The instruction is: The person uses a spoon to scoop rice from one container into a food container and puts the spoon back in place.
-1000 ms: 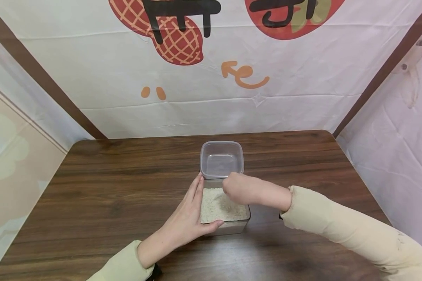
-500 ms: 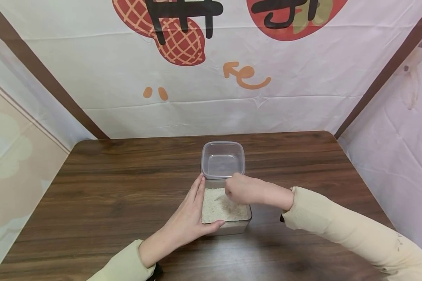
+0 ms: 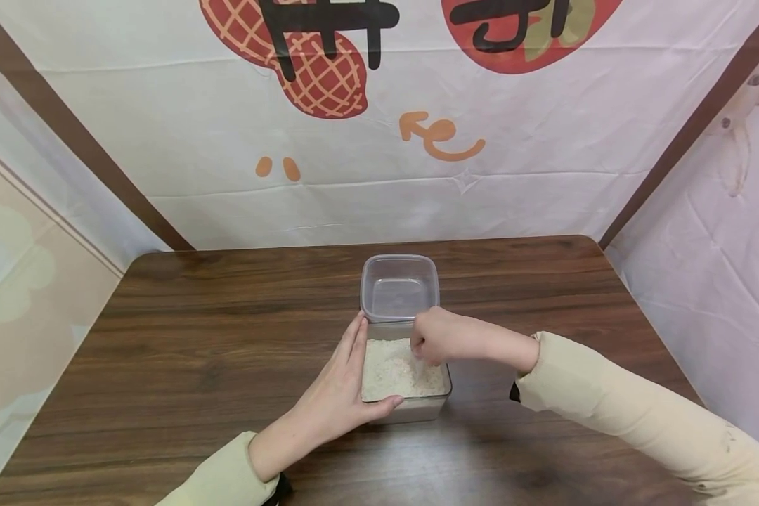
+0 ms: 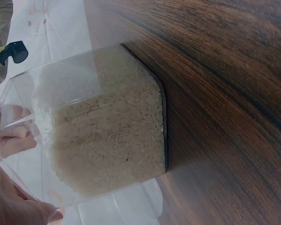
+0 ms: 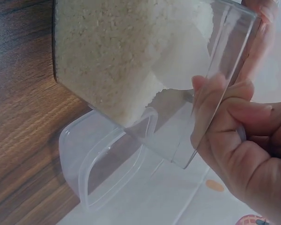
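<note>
As wrist views show, deep rice (image 4: 112,136) (head: surface), clear container (image 5: 177,149)

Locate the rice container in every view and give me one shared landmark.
Head: rice container, a little below centre.
Left wrist: rice container, left half and middle.
Right wrist: rice container, upper middle.
Shared landmark: brown tabletop, under it in head, right side in left wrist, left side in right wrist.

No words can be read whole; on the white backdrop (image 3: 183,133), black lettering (image 3: 329,15), cut off, stands beyond the left hand (image 3: 334,390); black strokes (image 3: 497,47) and an orange curled arrow (image 3: 440,131) beyond the right hand (image 3: 445,337).
</note>
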Available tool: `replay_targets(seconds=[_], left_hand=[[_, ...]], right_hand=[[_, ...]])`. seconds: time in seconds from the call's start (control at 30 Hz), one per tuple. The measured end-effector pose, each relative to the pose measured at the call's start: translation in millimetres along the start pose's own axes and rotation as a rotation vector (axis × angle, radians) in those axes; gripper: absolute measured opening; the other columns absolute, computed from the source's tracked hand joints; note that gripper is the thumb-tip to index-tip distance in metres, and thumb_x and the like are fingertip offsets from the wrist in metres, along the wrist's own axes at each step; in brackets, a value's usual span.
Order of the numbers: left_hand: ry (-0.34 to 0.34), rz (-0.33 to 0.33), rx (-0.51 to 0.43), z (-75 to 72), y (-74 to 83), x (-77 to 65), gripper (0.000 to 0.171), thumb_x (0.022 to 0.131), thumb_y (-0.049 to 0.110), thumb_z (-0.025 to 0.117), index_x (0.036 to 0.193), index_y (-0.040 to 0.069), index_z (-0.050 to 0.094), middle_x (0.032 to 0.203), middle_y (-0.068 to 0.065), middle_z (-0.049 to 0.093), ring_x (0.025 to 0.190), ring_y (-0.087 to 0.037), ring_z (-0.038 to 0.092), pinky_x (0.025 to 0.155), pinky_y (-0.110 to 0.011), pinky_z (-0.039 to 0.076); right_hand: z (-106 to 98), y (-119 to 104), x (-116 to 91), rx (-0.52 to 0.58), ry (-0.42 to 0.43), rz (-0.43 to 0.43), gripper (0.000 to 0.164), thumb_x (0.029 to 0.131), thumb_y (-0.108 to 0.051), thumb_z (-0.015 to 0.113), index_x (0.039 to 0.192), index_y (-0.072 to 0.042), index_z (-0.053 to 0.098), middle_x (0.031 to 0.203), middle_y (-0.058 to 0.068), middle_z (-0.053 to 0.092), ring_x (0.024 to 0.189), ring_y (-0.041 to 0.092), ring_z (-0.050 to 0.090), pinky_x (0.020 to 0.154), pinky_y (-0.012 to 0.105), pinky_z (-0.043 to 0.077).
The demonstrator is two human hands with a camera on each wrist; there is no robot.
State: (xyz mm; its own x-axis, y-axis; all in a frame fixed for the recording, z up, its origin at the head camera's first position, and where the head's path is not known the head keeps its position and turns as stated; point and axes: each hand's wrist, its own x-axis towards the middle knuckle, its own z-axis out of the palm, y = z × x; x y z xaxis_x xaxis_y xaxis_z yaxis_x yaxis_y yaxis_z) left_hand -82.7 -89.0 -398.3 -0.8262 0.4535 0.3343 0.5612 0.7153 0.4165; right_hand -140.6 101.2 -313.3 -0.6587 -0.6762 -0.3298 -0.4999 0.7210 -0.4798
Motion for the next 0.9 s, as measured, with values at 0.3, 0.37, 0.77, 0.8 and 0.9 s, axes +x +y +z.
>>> replay_targets(seconds=[0.3,0.37,0.77,0.8,0.9], left_hand=[[-0.007,0.004,-0.002,-0.4,-0.1,0.1,0.107,0.072,0.051,0.068,0.14,-0.011,0.014,0.148,-0.022,0.012,0.131,-0.032,0.027,0.102,-0.041,0.033],[-0.007,0.001,-0.001,-0.5,-0.2,0.0,0.107,0.072,0.051,0.068,0.14,-0.011,0.014,0.148,-0.022,0.012,0.131,-0.031,0.027,0.102,-0.04,0.033],[-0.004,-0.001,0.002,-1.3,0.4,0.6,0.108,0.071,0.051,0.069,0.14,-0.011,0.014,0.148,-0.022,0.012,0.13,-0.032,0.03,0.102,-0.041,0.033],[-0.005,0.0,0.003,-1.4,0.3,0.6,0.108,0.071,0.051,0.069,0.141,-0.011,0.013,0.148,-0.022,0.012,0.13,-0.032,0.029,0.102,-0.041,0.033],[-0.008,0.002,-0.003,-1.6,0.3,0.5,0.108,0.072,0.051,0.069,0.141,-0.011,0.013,0.148,-0.022,0.012,0.131,-0.033,0.028,0.102,-0.041,0.032]], right_hand=[[-2.0,0.7,-2.4,0.052,-0.012,0.063,0.035,0.079,0.007,0.046,0.049,-0.012,0.045,0.045,-0.007,0.044,0.045,0.004,0.036,0.043,0.016,0.025],[-2.9,0.3,-2.4,0.053,-0.013,0.077,0.031,0.08,0.006,0.047,0.053,-0.009,0.053,0.046,-0.006,0.048,0.046,0.005,0.04,0.044,0.016,0.029],[-9.1,3.1,-4.8,0.215,-0.025,0.129,0.025,0.085,-0.001,0.055,0.062,-0.001,0.064,0.048,-0.005,0.048,0.044,0.005,0.041,0.045,0.016,0.032],[-9.4,3.4,-4.9,0.224,-0.022,0.13,0.024,0.085,-0.001,0.055,0.063,0.0,0.065,0.048,-0.005,0.049,0.044,0.005,0.041,0.045,0.016,0.033],[-9.4,5.2,-5.0,0.246,-0.026,0.118,0.026,0.086,-0.002,0.055,0.062,0.0,0.064,0.048,-0.005,0.049,0.044,0.005,0.041,0.045,0.015,0.032]])
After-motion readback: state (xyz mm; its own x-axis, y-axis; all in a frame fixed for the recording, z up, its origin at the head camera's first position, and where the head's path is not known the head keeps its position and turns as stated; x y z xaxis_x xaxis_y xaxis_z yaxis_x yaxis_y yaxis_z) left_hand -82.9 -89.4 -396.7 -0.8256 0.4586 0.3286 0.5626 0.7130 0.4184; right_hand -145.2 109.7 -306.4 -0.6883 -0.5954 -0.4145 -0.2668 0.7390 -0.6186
